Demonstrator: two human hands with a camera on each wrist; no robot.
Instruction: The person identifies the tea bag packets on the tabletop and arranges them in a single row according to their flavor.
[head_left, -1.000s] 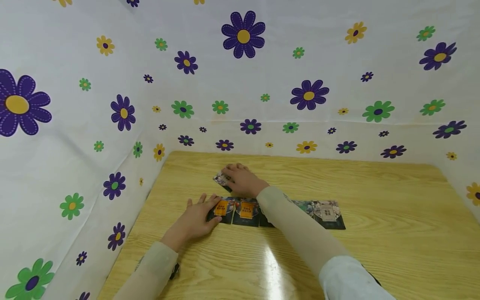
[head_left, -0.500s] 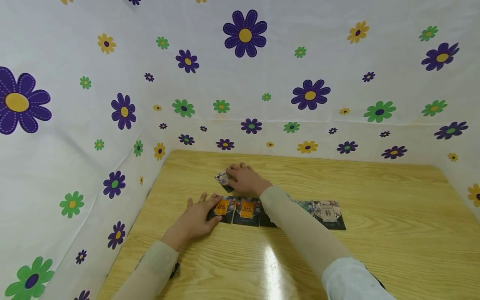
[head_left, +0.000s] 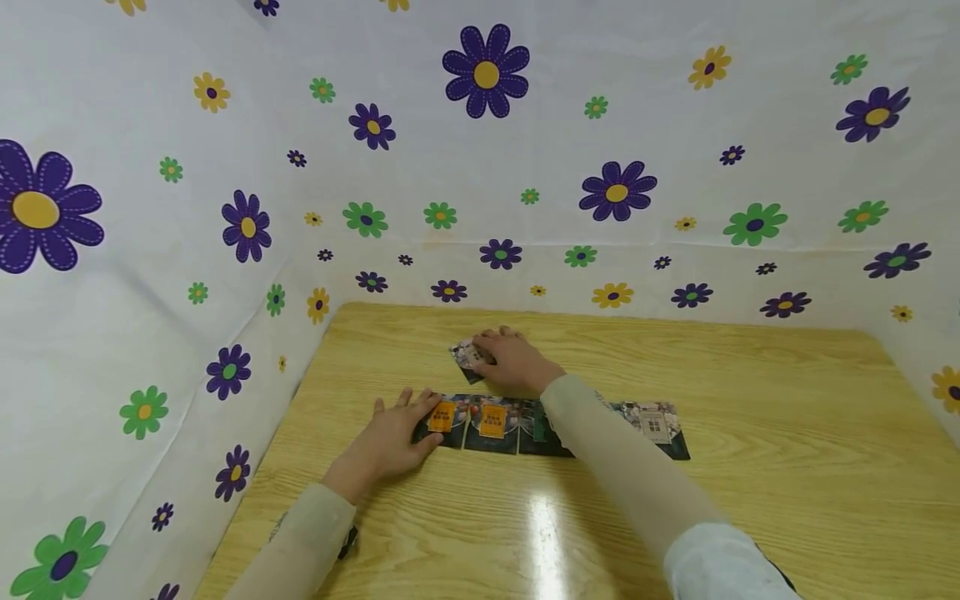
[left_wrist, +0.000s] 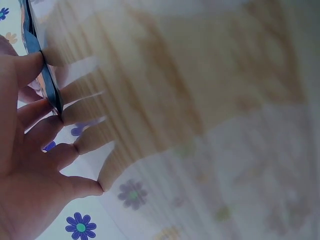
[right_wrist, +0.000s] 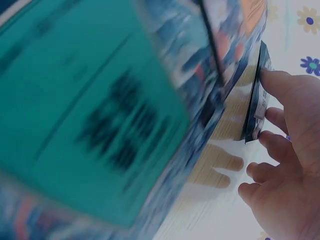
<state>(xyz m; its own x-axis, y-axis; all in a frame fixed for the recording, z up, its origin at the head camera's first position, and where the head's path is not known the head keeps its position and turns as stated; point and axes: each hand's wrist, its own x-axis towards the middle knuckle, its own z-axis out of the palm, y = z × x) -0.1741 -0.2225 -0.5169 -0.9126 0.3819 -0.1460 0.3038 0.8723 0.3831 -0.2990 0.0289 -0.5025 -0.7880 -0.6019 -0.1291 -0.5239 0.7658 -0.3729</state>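
A row of flat, square printed packets lies on the wooden table. My left hand (head_left: 390, 437) rests with spread fingers at the left end, touching the leftmost packet, which has an orange label (head_left: 441, 417). In the left wrist view that packet (left_wrist: 47, 82) shows edge-on at the fingertips of my left hand (left_wrist: 30, 160). Behind the row, my right hand (head_left: 516, 360) touches a tilted packet with a pale floral print (head_left: 467, 357). The right wrist view has this packet (right_wrist: 258, 102) flat under the thumb and fingertips of my right hand (right_wrist: 287, 150).
Beside the leftmost one lies another orange-labelled packet (head_left: 492, 423). A green-labelled packet (right_wrist: 90, 115) looms large in the right wrist view. My right forearm covers part of the row, whose right end is a pale-labelled packet (head_left: 657, 427). Flower-patterned cloth (head_left: 525, 167) surrounds the table (head_left: 787, 400).
My right hand has slid the pale floral packet a little to the right across the table, and it has turned slightly. My left hand stays in place.
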